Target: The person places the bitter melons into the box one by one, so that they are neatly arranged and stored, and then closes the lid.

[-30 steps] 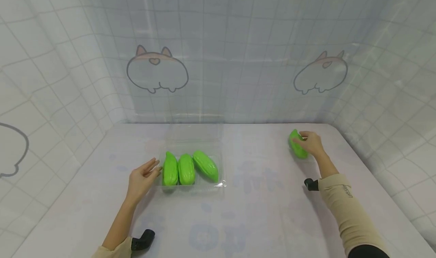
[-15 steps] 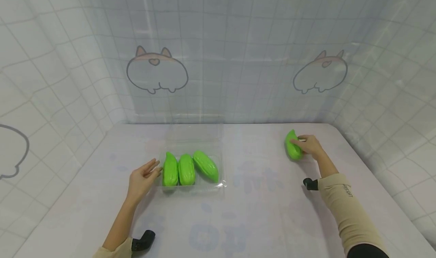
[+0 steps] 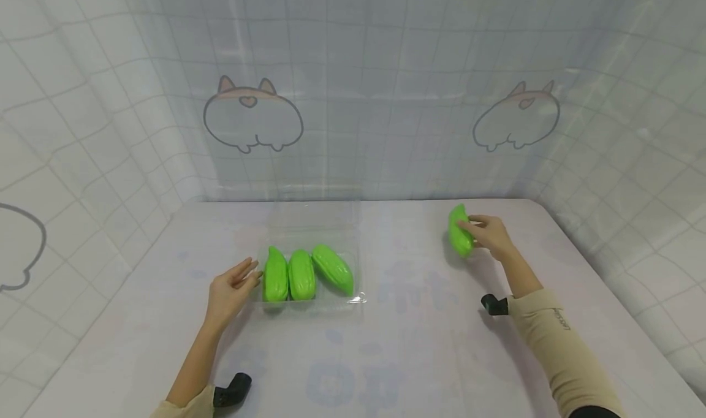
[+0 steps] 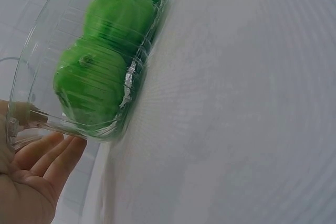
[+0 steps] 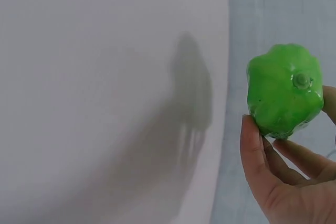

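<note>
In the head view we are seeing the right hand point(image 3: 491, 237) pinching a green fruit point(image 3: 458, 231) above the counter point(image 3: 408, 350), right of centre, while the left hand point(image 3: 228, 290) is resting loosely extended fingers against a clear box point(image 3: 330, 294) left of centre, where three fruits point(image 3: 301, 275) are lying. We are finding lettering point(image 3: 561, 319) on the right sleeve point(image 3: 568, 357) too small to read. In the left wrist view, those fingers are touching the box, lower left. In the right wrist view, fingers are clasping the fruit at right.

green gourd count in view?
4: left gourd, middle gourd and slanted right gourd in the clear plastic container; held gourd in the right hand. None appear hidden.
</note>
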A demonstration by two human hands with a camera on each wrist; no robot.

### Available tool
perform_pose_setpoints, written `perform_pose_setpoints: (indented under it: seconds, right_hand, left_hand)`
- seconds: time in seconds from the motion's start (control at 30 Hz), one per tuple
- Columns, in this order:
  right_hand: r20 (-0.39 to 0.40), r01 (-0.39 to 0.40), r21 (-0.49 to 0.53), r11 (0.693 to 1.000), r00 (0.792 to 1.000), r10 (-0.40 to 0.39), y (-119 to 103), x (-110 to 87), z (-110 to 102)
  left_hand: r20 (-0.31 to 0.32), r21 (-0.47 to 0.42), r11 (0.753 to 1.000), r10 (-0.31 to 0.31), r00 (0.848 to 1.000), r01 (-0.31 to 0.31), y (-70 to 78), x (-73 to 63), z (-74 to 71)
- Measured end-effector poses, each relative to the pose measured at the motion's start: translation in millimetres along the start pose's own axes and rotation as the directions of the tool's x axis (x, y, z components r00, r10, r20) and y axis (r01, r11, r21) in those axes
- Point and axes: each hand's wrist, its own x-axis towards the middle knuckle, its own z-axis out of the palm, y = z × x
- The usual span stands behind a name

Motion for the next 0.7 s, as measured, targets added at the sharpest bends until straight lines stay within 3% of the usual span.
perform_pose_setpoints:
  seconds: [0.7]
  right_hand:
    - [0.07, 0.12, 0.104, 0.987, 0.989, -0.128, -54.4, -21.5, 35.6]
  left_hand:
    - [0.004, -0.008, 1.0, -0.023, 1.0, 0.023, 3.7, 1.1, -0.1]
